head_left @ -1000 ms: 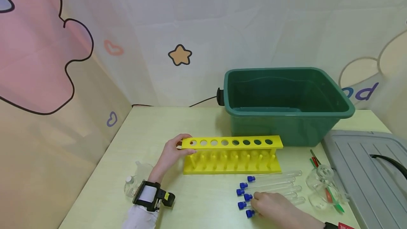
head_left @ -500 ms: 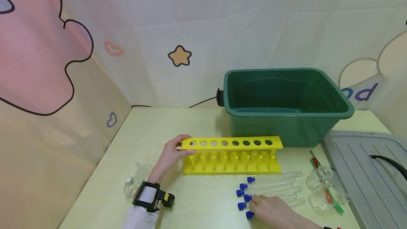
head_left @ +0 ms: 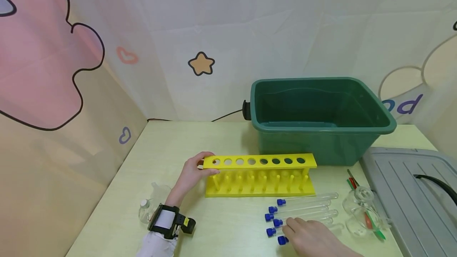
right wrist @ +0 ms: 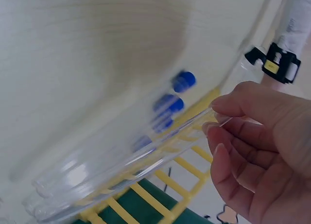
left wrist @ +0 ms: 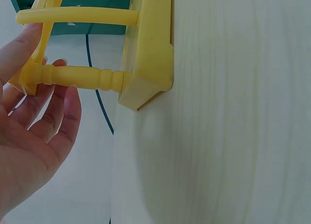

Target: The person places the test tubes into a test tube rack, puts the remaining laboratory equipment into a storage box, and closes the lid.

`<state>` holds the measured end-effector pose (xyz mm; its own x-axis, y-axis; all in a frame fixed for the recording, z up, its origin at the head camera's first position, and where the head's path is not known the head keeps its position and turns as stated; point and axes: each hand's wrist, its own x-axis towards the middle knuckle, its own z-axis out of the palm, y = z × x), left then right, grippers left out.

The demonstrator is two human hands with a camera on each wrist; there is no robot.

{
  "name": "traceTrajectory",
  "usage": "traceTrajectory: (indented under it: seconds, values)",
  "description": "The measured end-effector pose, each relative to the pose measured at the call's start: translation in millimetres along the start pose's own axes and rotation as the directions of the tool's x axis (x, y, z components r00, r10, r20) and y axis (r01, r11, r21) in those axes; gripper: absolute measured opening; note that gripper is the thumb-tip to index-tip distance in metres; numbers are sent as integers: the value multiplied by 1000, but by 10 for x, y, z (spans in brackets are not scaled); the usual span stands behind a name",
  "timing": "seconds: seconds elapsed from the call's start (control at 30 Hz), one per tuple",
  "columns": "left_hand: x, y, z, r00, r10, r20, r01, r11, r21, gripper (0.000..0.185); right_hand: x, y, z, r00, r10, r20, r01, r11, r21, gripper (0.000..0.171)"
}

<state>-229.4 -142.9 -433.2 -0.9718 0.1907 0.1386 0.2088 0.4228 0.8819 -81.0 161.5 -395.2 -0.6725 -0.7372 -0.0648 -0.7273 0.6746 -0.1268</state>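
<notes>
My left hand (head_left: 189,175) grips the left end of a yellow test tube rack (head_left: 260,193) standing on the table. In the left wrist view, its thumb and fingers (left wrist: 31,56) are around the top plate and an end post (left wrist: 73,76). My right hand (head_left: 310,237) is over a group of clear test tubes (head_left: 307,211) with blue caps, lying side by side in front of the rack. Between its thumb and forefinger (right wrist: 228,107) it pinches one clear test tube (right wrist: 146,163); the fingers hide the pinched end. Other blue caps (right wrist: 167,103) show beyond it.
Behind the rack stands a large green tub (head_left: 303,142). To the right are clear glassware (head_left: 357,205), red and green tools (head_left: 368,219) and a grey lid (head_left: 403,193) with a black handle. A small clear bottle (head_left: 144,211) stands near the left forearm.
My right hand has shifted slightly right and toward the near edge, and its wristband has left the head view. The left hand and rack stay in place.
</notes>
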Motion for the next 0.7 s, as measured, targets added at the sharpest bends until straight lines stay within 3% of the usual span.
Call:
traceTrajectory:
  seconds: [0.07, 0.13, 0.27, 0.37, 0.5, 0.7]
  values:
    - [-3, 1, -3, 1000, 1, -2, -1, 1000, 1, 45, -23, 1, -79, 993, -41, -106, 40, 999, -10, 29]
    - [-5, -1, -6, 1000, 2, -4, -2, 1000, 5, 45, -38, 11, -172, 972, -76, -224, 72, 997, -24, 18]
    - [-9, -17, -11, 1000, 2, -8, -2, 1000, 12, 45, -42, 40, -400, 929, -51, -365, 58, 998, 6, 28]
    - [-11, -23, -12, 1000, 1, -4, -1, 1000, 8, 46, -34, 59, -561, 913, 20, -407, 6, 998, 62, 32]
    - [-5, -18, -9, 1000, 4, 2, -4, 1000, 8, 46, -3, 88, -697, 861, 72, -504, -8, 992, 129, 34]
    - [5, -14, -5, 1000, 7, -1, -7, 1000, 16, 46, 132, 159, -795, 782, 112, -614, 70, 962, 265, 35]
